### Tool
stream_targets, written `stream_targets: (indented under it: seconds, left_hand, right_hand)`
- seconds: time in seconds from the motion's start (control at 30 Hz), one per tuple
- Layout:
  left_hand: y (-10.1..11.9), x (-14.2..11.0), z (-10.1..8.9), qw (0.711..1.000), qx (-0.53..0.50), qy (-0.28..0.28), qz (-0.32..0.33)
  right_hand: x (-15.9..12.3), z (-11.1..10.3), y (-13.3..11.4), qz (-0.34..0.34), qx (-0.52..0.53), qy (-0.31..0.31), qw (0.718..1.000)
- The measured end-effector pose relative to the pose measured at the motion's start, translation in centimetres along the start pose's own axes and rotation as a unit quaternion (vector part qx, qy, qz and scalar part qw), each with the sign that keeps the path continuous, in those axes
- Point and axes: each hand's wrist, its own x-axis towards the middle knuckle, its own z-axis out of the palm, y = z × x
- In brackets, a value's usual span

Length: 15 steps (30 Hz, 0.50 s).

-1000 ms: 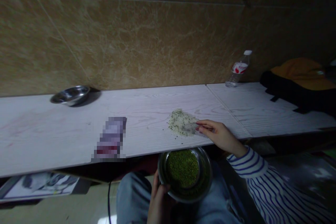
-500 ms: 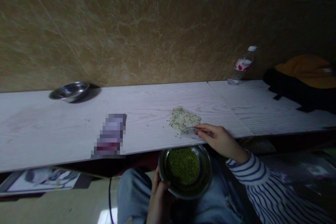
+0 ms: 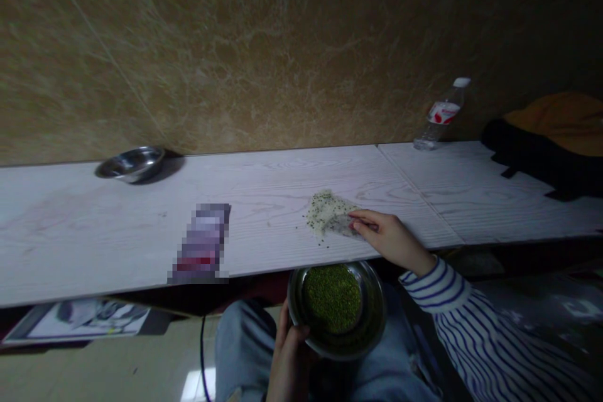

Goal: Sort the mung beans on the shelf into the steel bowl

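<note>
A steel bowl [image 3: 377, 320] of green mung beans [image 3: 333, 298] is in my left hand [image 3: 289, 352], held by its left side below the counter's front edge, above my lap. My right hand [image 3: 389, 235] pinches a thin, clear plastic piece [image 3: 346, 225] whose exact kind I cannot make out. That piece lies low against the right front side of a pile of white grains [image 3: 325, 207], which look like rice, with green beans mixed in. A few stray beans dot the surface beside the pile.
On the white wood-grain counter [image 3: 268, 251] are a second steel bowl [image 3: 134, 166] at the back left and a blurred-out flat item [image 3: 202, 242]. A plastic bottle [image 3: 440, 116] stands near the tiled wall. Farther right lies a black and orange cloth item [image 3: 556, 125].
My right hand has moved slightly up and away from the counter edge, carrying the clear plastic piece farther over the pile's near side. The view has shifted slightly.
</note>
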Motion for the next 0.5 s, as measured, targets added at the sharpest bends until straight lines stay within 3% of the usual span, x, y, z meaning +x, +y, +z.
stream_targets:
  seconds: [0.27, 0.5]
  left_hand:
    - [0.2, 0.0, -0.2, 1.000, 0.012, 0.008, 0.005]
    - [0.2, -0.2, -0.1, 1.000, -0.005, 0.005, 0.003]
  right_hand:
    - [0.5, -0.7, 0.1, -0.007, -0.006, 0.021, 1.000]
    - [-1.2, -0.6, -1.2, -0.024, -0.019, -0.023, 0.999]
